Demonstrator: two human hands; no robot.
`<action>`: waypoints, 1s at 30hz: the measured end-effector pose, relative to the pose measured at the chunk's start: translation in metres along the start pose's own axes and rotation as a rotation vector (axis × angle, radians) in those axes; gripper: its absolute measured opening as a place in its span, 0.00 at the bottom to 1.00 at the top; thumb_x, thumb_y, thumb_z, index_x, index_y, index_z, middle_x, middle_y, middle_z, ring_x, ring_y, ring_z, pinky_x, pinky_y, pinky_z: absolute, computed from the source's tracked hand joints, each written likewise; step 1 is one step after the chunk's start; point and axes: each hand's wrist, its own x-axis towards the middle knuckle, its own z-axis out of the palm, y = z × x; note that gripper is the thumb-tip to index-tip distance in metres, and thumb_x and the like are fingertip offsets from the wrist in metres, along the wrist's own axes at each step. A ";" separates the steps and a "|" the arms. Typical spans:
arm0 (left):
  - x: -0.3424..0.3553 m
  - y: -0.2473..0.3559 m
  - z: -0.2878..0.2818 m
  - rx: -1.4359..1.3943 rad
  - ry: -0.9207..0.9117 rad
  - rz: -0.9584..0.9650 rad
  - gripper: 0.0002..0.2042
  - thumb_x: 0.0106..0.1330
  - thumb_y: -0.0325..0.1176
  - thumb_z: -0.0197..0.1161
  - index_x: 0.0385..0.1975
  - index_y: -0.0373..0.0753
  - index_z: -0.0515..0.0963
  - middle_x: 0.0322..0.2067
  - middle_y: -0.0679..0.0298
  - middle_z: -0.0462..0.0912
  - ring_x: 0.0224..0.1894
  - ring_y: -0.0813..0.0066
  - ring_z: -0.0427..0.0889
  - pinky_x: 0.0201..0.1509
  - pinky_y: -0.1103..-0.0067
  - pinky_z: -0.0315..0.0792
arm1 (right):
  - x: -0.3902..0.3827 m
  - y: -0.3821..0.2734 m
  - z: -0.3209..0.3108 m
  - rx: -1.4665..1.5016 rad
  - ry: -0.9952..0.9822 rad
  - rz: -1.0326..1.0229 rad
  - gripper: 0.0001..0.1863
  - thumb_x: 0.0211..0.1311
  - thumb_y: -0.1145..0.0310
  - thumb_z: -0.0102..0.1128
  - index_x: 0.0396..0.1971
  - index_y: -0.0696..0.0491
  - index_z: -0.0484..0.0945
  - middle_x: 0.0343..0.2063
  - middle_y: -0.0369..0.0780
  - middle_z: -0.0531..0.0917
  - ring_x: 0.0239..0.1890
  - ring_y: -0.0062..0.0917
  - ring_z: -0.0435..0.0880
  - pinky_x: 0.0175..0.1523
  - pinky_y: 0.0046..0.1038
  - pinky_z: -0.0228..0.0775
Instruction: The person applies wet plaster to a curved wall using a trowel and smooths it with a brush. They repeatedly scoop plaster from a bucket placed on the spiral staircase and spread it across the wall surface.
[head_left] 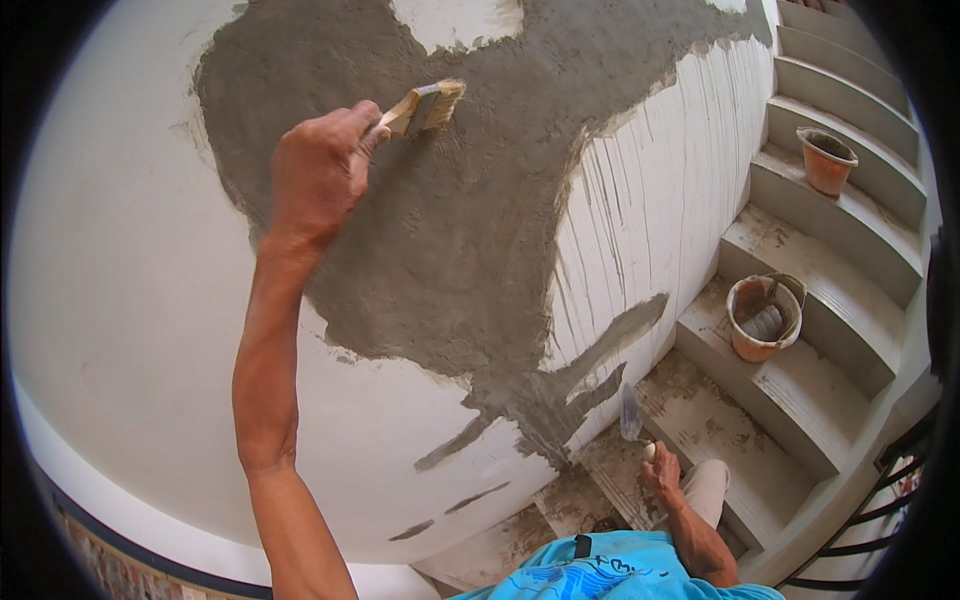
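Note:
My left hand (318, 175) is raised against the wall and grips a wooden-handled paintbrush (425, 107). Its bristles rest on a large patch of wet grey plaster (450, 220) spread over the white wall (120, 300). My right hand (662, 470) hangs low beside my leg and holds a metal trowel (630, 415) by its pale handle, blade pointing up toward the bottom edge of the plaster. My turquoise shirt (610, 575) shows at the lower edge.
Grey concrete stairs (800, 400) spattered with mortar climb to the right. An orange bucket (765, 318) with a tin inside stands on one step, and an orange pot (826, 158) sits on a step higher up. A black metal railing (880, 500) runs at the lower right.

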 end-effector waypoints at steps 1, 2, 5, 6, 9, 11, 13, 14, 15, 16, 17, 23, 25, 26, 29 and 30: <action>0.000 0.002 -0.006 -0.063 -0.020 -0.052 0.06 0.70 0.32 0.62 0.35 0.38 0.83 0.20 0.60 0.79 0.21 0.73 0.73 0.29 0.72 0.68 | -0.001 -0.001 -0.001 -0.001 0.015 -0.027 0.15 0.49 0.69 0.62 0.35 0.58 0.69 0.27 0.54 0.79 0.31 0.52 0.79 0.40 0.44 0.72; -0.003 0.003 -0.007 -0.129 -0.088 -0.077 0.06 0.70 0.32 0.62 0.35 0.38 0.83 0.20 0.60 0.79 0.21 0.73 0.73 0.29 0.73 0.68 | -0.002 -0.002 -0.001 0.000 0.004 -0.017 0.15 0.49 0.69 0.63 0.35 0.58 0.69 0.27 0.55 0.80 0.32 0.53 0.79 0.40 0.45 0.72; -0.006 0.004 -0.006 -0.161 -0.244 -0.142 0.07 0.70 0.32 0.62 0.35 0.37 0.83 0.20 0.61 0.78 0.21 0.75 0.73 0.28 0.74 0.68 | -0.001 -0.003 -0.003 -0.004 -0.020 0.017 0.16 0.49 0.69 0.63 0.35 0.58 0.70 0.28 0.55 0.80 0.33 0.53 0.80 0.41 0.46 0.72; -0.005 0.006 -0.004 -0.054 -0.270 -0.156 0.07 0.70 0.32 0.62 0.35 0.37 0.83 0.21 0.62 0.79 0.22 0.76 0.73 0.29 0.75 0.68 | -0.001 -0.002 -0.003 -0.006 -0.032 0.032 0.16 0.48 0.69 0.63 0.35 0.58 0.70 0.28 0.55 0.80 0.33 0.53 0.80 0.41 0.46 0.72; -0.006 -0.005 -0.004 0.084 -0.092 -0.112 0.07 0.70 0.32 0.63 0.36 0.36 0.84 0.22 0.64 0.79 0.23 0.78 0.73 0.29 0.75 0.68 | 0.000 0.001 0.002 -0.017 -0.051 0.044 0.16 0.48 0.69 0.63 0.36 0.58 0.70 0.29 0.55 0.80 0.33 0.54 0.80 0.41 0.46 0.72; -0.003 -0.005 -0.008 0.021 0.038 -0.100 0.07 0.70 0.32 0.63 0.36 0.37 0.84 0.22 0.62 0.80 0.22 0.75 0.74 0.29 0.74 0.69 | 0.000 0.001 0.000 -0.023 -0.043 0.052 0.17 0.48 0.69 0.63 0.36 0.59 0.69 0.29 0.55 0.80 0.33 0.54 0.79 0.41 0.45 0.72; -0.002 0.000 -0.024 -0.116 0.085 -0.145 0.06 0.70 0.31 0.62 0.35 0.38 0.83 0.20 0.58 0.80 0.20 0.69 0.75 0.28 0.71 0.69 | -0.001 -0.002 -0.002 -0.023 -0.036 0.054 0.17 0.48 0.68 0.63 0.35 0.59 0.69 0.28 0.55 0.80 0.32 0.54 0.79 0.40 0.45 0.72; -0.007 -0.003 -0.028 -0.165 0.010 -0.164 0.07 0.70 0.32 0.62 0.35 0.37 0.83 0.21 0.60 0.80 0.22 0.72 0.75 0.29 0.72 0.69 | -0.001 -0.002 -0.002 -0.017 -0.028 0.053 0.17 0.48 0.68 0.63 0.35 0.59 0.69 0.28 0.55 0.80 0.32 0.54 0.79 0.40 0.45 0.71; -0.011 -0.009 -0.032 -0.214 -0.065 -0.182 0.07 0.70 0.33 0.63 0.35 0.35 0.83 0.21 0.62 0.79 0.23 0.75 0.74 0.30 0.73 0.69 | -0.001 -0.001 -0.002 -0.011 -0.021 0.051 0.17 0.48 0.68 0.62 0.35 0.59 0.68 0.28 0.55 0.80 0.32 0.54 0.78 0.40 0.45 0.71; -0.014 -0.013 -0.035 -0.264 -0.138 -0.201 0.08 0.70 0.33 0.63 0.35 0.34 0.83 0.22 0.64 0.78 0.24 0.78 0.73 0.31 0.75 0.68 | -0.001 -0.001 -0.002 -0.007 -0.011 0.049 0.17 0.48 0.68 0.62 0.35 0.59 0.68 0.28 0.55 0.80 0.32 0.53 0.78 0.40 0.45 0.71; -0.014 -0.013 -0.035 -0.208 -0.184 -0.198 0.08 0.70 0.33 0.63 0.35 0.34 0.83 0.21 0.64 0.78 0.24 0.78 0.73 0.31 0.75 0.68 | -0.001 0.002 -0.001 -0.009 -0.015 0.046 0.17 0.48 0.68 0.62 0.35 0.58 0.68 0.28 0.55 0.79 0.32 0.53 0.78 0.40 0.45 0.71; 0.006 -0.018 -0.035 0.046 -0.301 -0.193 0.07 0.70 0.32 0.63 0.33 0.36 0.84 0.20 0.65 0.78 0.24 0.79 0.73 0.30 0.75 0.68 | -0.002 0.005 0.003 -0.011 -0.052 0.050 0.16 0.48 0.68 0.61 0.34 0.58 0.67 0.28 0.54 0.78 0.32 0.53 0.77 0.39 0.45 0.70; 0.009 -0.017 -0.033 0.052 -0.179 -0.205 0.08 0.70 0.33 0.63 0.33 0.37 0.84 0.20 0.65 0.79 0.25 0.78 0.75 0.31 0.74 0.69 | -0.003 0.010 0.008 -0.009 -0.039 0.024 0.16 0.48 0.67 0.61 0.34 0.58 0.67 0.28 0.54 0.78 0.32 0.53 0.77 0.40 0.45 0.70; 0.010 -0.017 -0.035 0.025 -0.137 -0.184 0.08 0.71 0.33 0.63 0.33 0.37 0.84 0.20 0.65 0.79 0.25 0.78 0.75 0.31 0.73 0.69 | -0.003 0.010 0.007 0.004 -0.035 0.032 0.17 0.47 0.67 0.62 0.34 0.58 0.67 0.28 0.54 0.78 0.32 0.53 0.77 0.40 0.45 0.70; 0.008 -0.023 -0.040 -0.088 -0.094 -0.121 0.08 0.70 0.33 0.63 0.33 0.37 0.84 0.21 0.66 0.79 0.25 0.79 0.74 0.31 0.73 0.70 | -0.004 0.006 0.003 0.031 -0.025 0.038 0.17 0.47 0.67 0.62 0.34 0.58 0.67 0.28 0.54 0.78 0.32 0.53 0.77 0.40 0.45 0.70; 0.004 -0.029 -0.038 -0.154 -0.133 -0.102 0.08 0.70 0.33 0.63 0.33 0.37 0.84 0.21 0.67 0.79 0.25 0.80 0.74 0.31 0.74 0.70 | -0.005 0.007 0.002 0.027 -0.019 0.032 0.17 0.47 0.67 0.62 0.35 0.58 0.67 0.29 0.54 0.78 0.32 0.53 0.77 0.40 0.45 0.70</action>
